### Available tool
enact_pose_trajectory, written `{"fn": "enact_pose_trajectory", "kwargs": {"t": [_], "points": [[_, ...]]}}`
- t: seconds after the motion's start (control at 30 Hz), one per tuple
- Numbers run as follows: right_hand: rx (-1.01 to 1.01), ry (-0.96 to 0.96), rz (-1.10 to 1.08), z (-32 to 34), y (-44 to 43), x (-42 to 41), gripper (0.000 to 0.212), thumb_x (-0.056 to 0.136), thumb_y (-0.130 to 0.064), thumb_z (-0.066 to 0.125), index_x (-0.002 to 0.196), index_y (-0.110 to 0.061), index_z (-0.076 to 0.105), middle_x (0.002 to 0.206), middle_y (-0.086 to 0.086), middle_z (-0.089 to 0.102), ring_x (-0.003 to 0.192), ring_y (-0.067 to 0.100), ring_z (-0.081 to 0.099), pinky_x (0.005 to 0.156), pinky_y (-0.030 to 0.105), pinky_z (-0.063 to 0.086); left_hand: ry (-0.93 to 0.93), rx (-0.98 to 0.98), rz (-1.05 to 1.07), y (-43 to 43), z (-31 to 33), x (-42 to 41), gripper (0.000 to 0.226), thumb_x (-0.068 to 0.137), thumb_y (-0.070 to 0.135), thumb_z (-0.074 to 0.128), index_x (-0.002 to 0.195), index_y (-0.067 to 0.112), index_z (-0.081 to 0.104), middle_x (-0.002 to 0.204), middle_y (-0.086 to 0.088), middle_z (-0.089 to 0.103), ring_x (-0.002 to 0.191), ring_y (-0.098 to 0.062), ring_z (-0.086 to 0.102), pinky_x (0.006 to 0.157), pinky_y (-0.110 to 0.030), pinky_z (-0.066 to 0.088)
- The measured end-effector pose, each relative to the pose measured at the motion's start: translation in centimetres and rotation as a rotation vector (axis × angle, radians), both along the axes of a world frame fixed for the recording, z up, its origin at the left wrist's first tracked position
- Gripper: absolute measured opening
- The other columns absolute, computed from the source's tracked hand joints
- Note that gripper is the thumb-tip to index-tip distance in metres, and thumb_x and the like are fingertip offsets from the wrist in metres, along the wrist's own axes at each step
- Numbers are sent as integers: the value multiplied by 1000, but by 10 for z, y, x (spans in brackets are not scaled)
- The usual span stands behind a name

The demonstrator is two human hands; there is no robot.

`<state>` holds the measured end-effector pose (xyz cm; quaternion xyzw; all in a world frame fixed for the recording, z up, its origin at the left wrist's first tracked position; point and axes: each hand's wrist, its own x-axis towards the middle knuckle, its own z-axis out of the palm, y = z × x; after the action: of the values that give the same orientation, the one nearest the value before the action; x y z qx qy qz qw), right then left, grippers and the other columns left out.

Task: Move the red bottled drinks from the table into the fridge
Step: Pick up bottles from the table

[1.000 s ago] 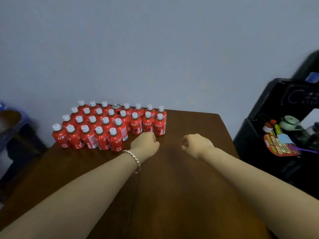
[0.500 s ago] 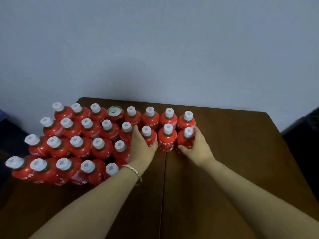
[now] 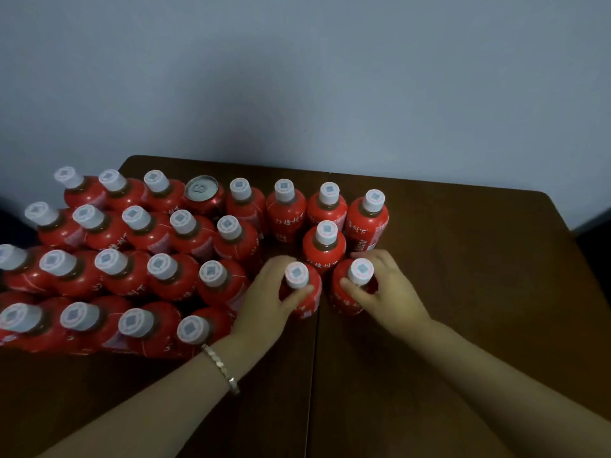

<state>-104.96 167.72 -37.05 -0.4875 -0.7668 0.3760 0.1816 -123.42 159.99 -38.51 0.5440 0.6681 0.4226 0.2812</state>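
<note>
The left hand [image 3: 264, 302] is curled round the shoulder of a red bottle [image 3: 296, 276], thumb on the near side and fingers wrapped behind, just under its white cap. The right hand [image 3: 390, 292] grips a second red bottle [image 3: 360, 272] in much the same way. Both bottles are upright at the near edge of the group, just beside each other; whether their bases have left the table [image 3: 463, 259] I cannot tell. A third bottle [image 3: 324, 247] stands between and behind them. To the left the other bottles [image 3: 172, 279] are packed in tight rows, touching, with a can [image 3: 201, 191] in the back row. The fridge is not in view. The step in hand looks like lifting this pair clear. A straight upward lift would serve best, since a sideways pull by the left hand could topple the crowded neighbours. Holding at the shoulder rather than by the cap alone should stop the smooth wrappers slipping, and the bracelet [image 3: 221, 367] on the left wrist wants keeping clear of the caps beside it.
</note>
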Motion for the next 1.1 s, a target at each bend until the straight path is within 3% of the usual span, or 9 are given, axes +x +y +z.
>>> {"fn": "enact_pose_trajectory", "kwargs": {"t": [0.07,0.13,0.2,0.27,0.4,0.53,0.73,0.87,1.1], "points": [[-101,23,137,1,0,3,74,74,-29,78,137,-23,40,127,-13,34,117,-2,37,101,8,31,-39,-77,-107,0,2,-1,54,77,23,77,120,30,45,124,11,47,111,17,42,99,-9,34],[-217,-5,247,0,10,7,108,60,-24,88,142,-33,18,136,-16,20,128,-3,24,106,5,20,-43,-250,-210,5,3,-4,94,67,26,84,137,38,21,148,13,18,133,7,18,109,-16,20],[-286,-50,314,-1,25,7,128,53,-19,92,141,-38,2,143,-19,9,138,1,14,113,19,19,-4,-433,-273,14,5,-9,127,58,28,89,141,43,-6,152,15,-12,133,4,-6,109,-24,10],[-309,-64,401,-1,36,0,136,52,-18,92,145,-38,-5,149,-20,3,142,3,9,117,27,19,-23,-467,-309,26,1,-15,134,54,29,91,136,51,-14,153,14,-23,137,0,-12,112,-31,8],[-448,106,388,-8,38,-10,133,57,1,86,145,-44,-4,148,-20,23,132,-6,34,102,14,39,-323,-369,-366,40,-4,-17,124,59,15,88,145,45,3,157,6,14,140,-2,24,112,-31,32],[-442,206,270,-20,38,-13,128,55,3,82,149,-39,6,144,-12,41,125,4,50,99,28,48,-385,-292,-358,50,-8,-14,111,57,15,81,148,36,20,148,10,38,134,-7,39,108,-39,39],[-299,198,162,-21,15,-13,119,47,-11,82,143,-48,21,145,-15,40,129,4,45,104,31,43,-297,-260,-274,36,-7,-6,98,52,18,77,138,42,36,144,9,44,133,-8,42,110,-41,37],[-361,253,91,-16,-19,-1,113,48,-12,80,139,-50,25,143,-13,42,127,2,47,104,34,44,-297,-305,-315,16,3,6,99,50,19,75,141,35,38,143,8,45,131,-6,44,109,-41,38],[-308,266,-29,40,-68,39,109,49,-4,78,136,-50,30,133,-16,53,116,0,55,94,23,48,-219,-301,-395,-11,54,45,100,48,22,73,140,42,39,141,19,45,130,1,41,109,-36,38]]}}
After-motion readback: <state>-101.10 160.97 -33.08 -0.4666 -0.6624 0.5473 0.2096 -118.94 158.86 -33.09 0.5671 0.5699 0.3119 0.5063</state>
